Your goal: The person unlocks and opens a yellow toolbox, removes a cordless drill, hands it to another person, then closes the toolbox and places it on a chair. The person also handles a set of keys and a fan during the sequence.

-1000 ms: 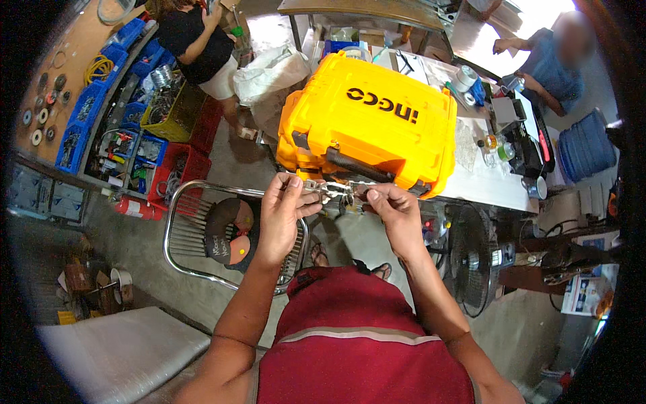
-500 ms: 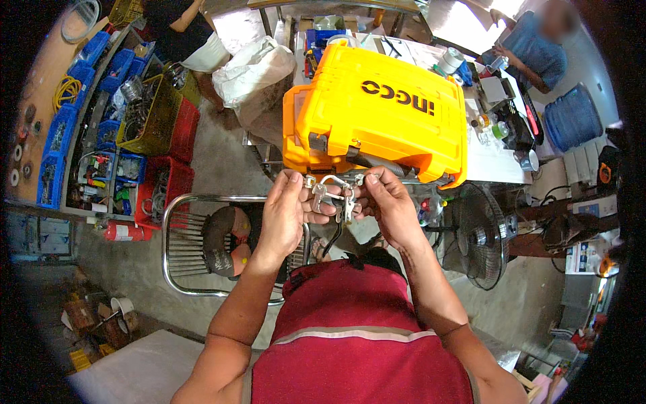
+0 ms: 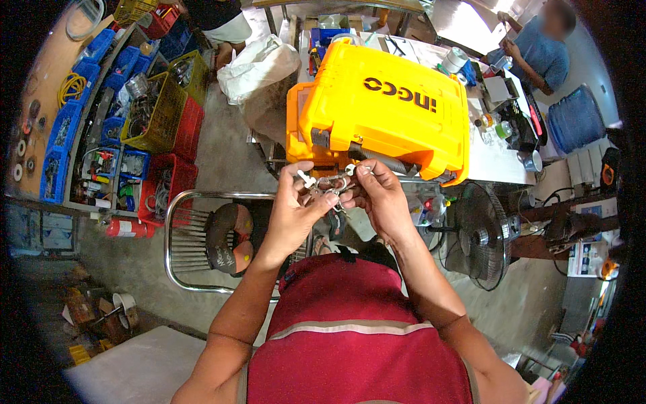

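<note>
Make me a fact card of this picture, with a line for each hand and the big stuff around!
Left hand: the left hand holds small silvery parts
Right hand: the right hand pinches the same cluster
Parts joined: too small to tell
Beyond the hands: big yellow case with a dark handle
Left side: metal chair bearing a dark ring-shaped cushion
Right side: black fan
Upper right: person in a blue shirt

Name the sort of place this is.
Probably a workshop: blue parts bins line the left, a filled yellow crate stands near them, and a large yellow hard case sits ahead.
</note>
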{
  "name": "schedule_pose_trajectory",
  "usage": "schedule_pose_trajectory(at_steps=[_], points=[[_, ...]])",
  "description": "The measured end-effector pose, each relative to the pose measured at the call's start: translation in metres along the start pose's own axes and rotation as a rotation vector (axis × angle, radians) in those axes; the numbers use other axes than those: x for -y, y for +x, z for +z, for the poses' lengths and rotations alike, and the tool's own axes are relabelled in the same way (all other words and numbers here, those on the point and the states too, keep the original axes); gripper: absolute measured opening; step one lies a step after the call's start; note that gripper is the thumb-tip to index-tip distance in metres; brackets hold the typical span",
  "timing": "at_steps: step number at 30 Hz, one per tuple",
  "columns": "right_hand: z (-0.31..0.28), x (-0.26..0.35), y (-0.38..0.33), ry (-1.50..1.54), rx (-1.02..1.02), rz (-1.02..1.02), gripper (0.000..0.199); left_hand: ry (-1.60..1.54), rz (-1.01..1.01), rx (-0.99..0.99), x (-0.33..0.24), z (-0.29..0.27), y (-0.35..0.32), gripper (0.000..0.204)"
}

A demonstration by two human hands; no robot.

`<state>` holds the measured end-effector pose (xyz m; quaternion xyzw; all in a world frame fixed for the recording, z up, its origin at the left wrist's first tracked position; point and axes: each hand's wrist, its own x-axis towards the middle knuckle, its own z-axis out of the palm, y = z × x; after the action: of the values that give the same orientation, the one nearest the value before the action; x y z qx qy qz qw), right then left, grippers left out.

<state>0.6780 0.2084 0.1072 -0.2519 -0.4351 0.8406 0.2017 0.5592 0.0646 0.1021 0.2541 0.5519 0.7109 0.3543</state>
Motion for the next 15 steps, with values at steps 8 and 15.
schedule_pose_trajectory(at_steps=[8,15], points=[[0.011,-0.013,-0.009,-0.244,-0.094,-0.319,0.039,-0.136,-0.111,-0.143,0.011,-0.003,-0.002,0.037],[0.010,-0.006,-0.023,-0.746,-0.048,-0.412,0.015,-0.227,-0.072,-0.214,0.012,0.000,0.002,0.032]])
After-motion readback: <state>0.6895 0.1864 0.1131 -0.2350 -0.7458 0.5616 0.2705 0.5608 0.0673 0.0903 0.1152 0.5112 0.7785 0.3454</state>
